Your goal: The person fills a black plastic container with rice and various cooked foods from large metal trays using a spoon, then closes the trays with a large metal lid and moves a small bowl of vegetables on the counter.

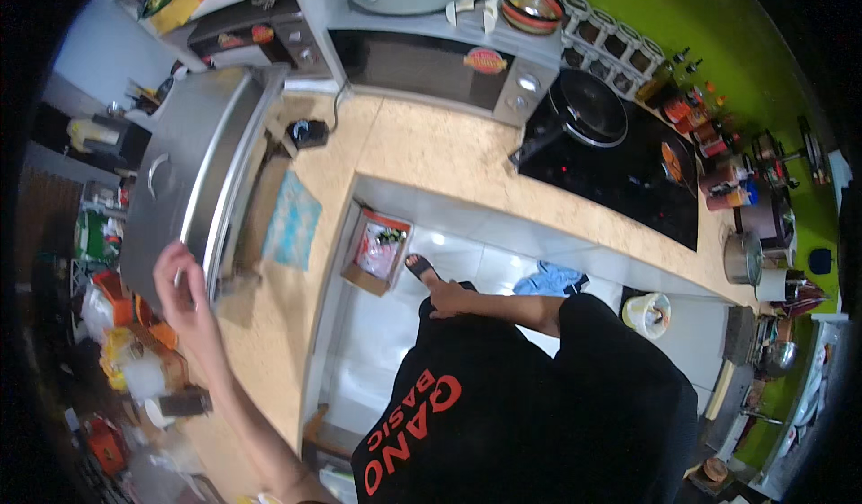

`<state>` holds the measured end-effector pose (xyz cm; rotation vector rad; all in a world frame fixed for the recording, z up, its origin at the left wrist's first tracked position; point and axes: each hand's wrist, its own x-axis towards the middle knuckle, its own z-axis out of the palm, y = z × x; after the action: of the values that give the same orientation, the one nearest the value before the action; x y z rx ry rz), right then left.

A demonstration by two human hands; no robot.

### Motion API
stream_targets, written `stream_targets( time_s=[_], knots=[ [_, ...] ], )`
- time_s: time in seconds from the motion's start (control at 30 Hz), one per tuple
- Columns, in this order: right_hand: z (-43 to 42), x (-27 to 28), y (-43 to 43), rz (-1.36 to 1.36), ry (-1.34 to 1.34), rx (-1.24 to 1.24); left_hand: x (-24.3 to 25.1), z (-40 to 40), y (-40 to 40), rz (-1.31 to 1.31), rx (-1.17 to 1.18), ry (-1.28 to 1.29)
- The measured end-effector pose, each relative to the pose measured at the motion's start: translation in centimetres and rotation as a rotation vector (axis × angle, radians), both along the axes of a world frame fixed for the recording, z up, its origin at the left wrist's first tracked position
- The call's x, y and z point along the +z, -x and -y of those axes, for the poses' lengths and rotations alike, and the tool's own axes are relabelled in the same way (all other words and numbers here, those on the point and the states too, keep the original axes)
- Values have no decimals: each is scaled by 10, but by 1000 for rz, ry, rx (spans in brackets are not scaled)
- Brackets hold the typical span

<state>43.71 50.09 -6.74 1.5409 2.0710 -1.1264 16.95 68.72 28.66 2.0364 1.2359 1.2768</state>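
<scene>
My left hand (pixel 183 288) reaches over the left counter to a stainless-steel countertop appliance (pixel 158 228). Its thumb and fingers are around the lower end of the long metal bar handle (pixel 217 147) along the appliance's front edge. Low in front of my body, my right hand (pixel 450 299) is at the dark clothing over my leg; nothing shows in it, and its fingers are partly hidden. A blue-and-white patterned cloth (pixel 293 221) lies on the beige counter (pixel 269 342) beside the appliance.
Ahead, a black frying pan (pixel 589 107) sits on the black cooktop (pixel 633 187), right of a toaster oven (pixel 417 66). An open cardboard box (pixel 367 282), a blue cloth (pixel 549 279) and a white bucket (pixel 646 315) are on the floor. Packages (pixel 135 362) crowd the left counter.
</scene>
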Motion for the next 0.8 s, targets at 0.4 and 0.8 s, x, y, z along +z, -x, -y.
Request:
stream_targets(
  time_s=[0.4, 0.8],
  knots=[
    [102, 0, 97, -309, -492, 187, -255, 492, 177, 287, 1043, 600],
    [106, 47, 278, -575, -81, 438, -236, 543, 211, 721, 1304, 485]
  ],
)
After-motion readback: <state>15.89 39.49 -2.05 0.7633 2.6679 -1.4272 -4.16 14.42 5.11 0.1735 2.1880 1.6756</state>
